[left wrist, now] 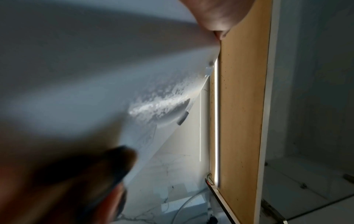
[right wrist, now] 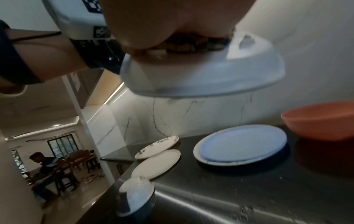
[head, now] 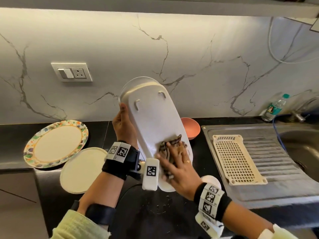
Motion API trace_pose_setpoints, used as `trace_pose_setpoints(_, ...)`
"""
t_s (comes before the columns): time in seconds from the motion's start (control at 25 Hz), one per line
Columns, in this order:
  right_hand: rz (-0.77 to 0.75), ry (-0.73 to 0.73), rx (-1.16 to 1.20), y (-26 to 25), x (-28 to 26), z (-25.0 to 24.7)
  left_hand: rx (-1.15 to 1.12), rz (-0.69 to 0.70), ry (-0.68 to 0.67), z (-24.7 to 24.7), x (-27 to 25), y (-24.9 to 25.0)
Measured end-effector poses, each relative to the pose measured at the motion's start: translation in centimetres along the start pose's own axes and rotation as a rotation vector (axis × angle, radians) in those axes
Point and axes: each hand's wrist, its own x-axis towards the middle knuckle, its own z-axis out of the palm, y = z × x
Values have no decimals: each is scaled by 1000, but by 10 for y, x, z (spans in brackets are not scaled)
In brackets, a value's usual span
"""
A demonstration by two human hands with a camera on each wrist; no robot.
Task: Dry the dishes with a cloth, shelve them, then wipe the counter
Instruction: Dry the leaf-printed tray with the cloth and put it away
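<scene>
Above the counter, left hand grips the tray; right hand presses cloth flat, near plates.

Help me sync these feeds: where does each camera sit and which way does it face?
Head: on the head, looking down at the counter; both hands, the white tray, the cloth.
Left wrist: along the left hand, up the tray.
Right wrist: under the right hand, leftward along the counter.
Shared: tray, orange bowl.
</scene>
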Motion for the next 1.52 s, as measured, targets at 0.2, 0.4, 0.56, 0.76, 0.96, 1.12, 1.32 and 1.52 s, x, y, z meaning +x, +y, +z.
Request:
trace_pose_setpoints(0.2,-177,14,-51,19,-45,12,-7,-45,65,-10,-1,-2)
trace_pose_setpoints(0.4,148,-305,397,15,-96,34,61,61,130,-26,20,-1)
trace_pose_setpoints(0.56,657,226,771,33,-69,-4,167,133,98,-43,30,-10)
trace_pose_setpoints(0.76,205,471,578,-1,80,-64,201,161,-117,-26,3,-26)
trace_pose_setpoints(0.96,-181,391,84,-3,140,-56,74,244,-260,-9,-13,-10)
trace_pose_setpoints(1.12,213,330,337,26,96,-30,121,371,-279,-14,-7,9)
trace_pose_setpoints(1.32,475,242,633,13,27,23,70,352,-203,-1,-8,16)
trace_pose_setpoints(1.52,465,145,677,-13,-31,37,-27,171,48,-6,7,5)
